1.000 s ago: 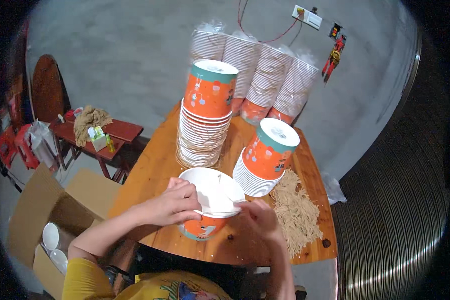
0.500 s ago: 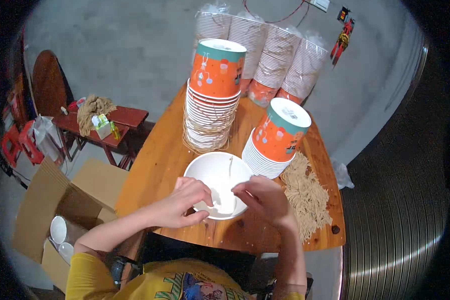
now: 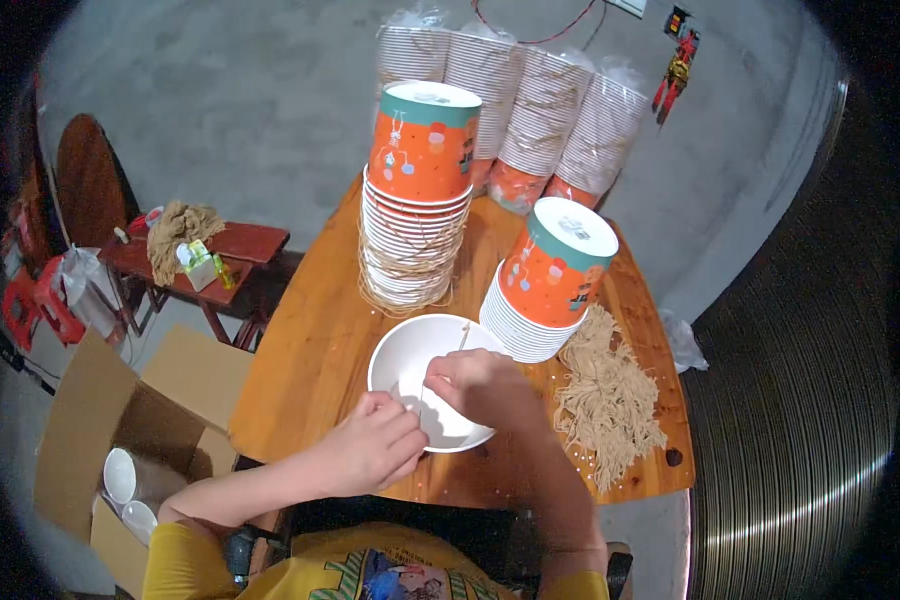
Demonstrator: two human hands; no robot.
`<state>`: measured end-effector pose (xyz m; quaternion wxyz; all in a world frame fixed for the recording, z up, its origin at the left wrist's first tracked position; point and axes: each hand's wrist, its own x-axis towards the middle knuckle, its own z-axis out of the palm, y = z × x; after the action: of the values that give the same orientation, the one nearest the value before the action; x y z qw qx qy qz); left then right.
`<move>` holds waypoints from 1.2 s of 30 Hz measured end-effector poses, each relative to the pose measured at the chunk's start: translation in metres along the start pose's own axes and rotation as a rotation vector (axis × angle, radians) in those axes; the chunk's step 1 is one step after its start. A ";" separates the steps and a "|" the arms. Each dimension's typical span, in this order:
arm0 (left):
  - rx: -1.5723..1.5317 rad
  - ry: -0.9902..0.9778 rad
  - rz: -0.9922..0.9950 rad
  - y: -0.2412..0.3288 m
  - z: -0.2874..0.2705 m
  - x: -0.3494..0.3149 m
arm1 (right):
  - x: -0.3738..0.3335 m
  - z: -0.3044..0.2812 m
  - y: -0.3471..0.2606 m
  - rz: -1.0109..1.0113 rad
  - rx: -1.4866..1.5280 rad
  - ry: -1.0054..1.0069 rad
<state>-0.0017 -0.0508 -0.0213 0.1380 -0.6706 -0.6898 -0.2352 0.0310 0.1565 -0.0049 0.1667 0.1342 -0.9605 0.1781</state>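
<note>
A white paper bucket (image 3: 395, 345) stands mouth up on the wooden table in front of me. A short piece of beige string (image 3: 465, 335) shows against its far inner wall and runs toward my right hand. My right hand (image 3: 485, 385) is over the bucket's right side, its fingertips pinched together. My left hand (image 3: 375, 445) is at the near left rim, fingers curled closed. A thin strand seems to pass between the two hands. A heap of beige strings (image 3: 610, 400) lies on the table to the right.
Behind the bucket rise a tall stack of orange and white buckets (image 3: 425, 150) with strings draped round it and a shorter stack (image 3: 560, 265). Plastic-wrapped stacks (image 3: 540, 110) line the wall. An open carton (image 3: 85, 420) and a red bench (image 3: 245, 243) are at left.
My right hand has moved left and inward over the bucket. My left hand has dropped to the near rim and curled closed. The whole view has shifted slightly.
</note>
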 end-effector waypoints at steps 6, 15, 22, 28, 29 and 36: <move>0.075 -0.035 -0.007 0.009 -0.004 -0.003 | -0.002 0.008 -0.001 0.015 -0.075 -0.071; -0.021 -0.044 -0.093 0.010 -0.013 0.006 | 0.004 0.013 0.002 -0.046 -0.047 -0.044; -0.248 -0.053 -0.028 -0.008 -0.008 0.010 | 0.006 0.011 0.008 -0.076 -0.105 -0.050; -0.401 0.013 -0.052 -0.037 -0.036 0.009 | 0.008 -0.024 0.007 0.096 0.218 0.227; -0.436 0.043 -0.066 -0.040 -0.044 0.014 | 0.002 -0.027 0.015 0.094 0.277 0.221; -1.259 -0.101 -0.521 -0.083 -0.070 0.043 | -0.064 0.032 0.054 0.472 0.913 -0.270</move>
<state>-0.0956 -0.0487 0.0488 -0.3718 -0.4451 -0.5662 -0.5857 0.0631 0.2052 -0.0729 -0.0785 -0.0048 -0.8021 0.5920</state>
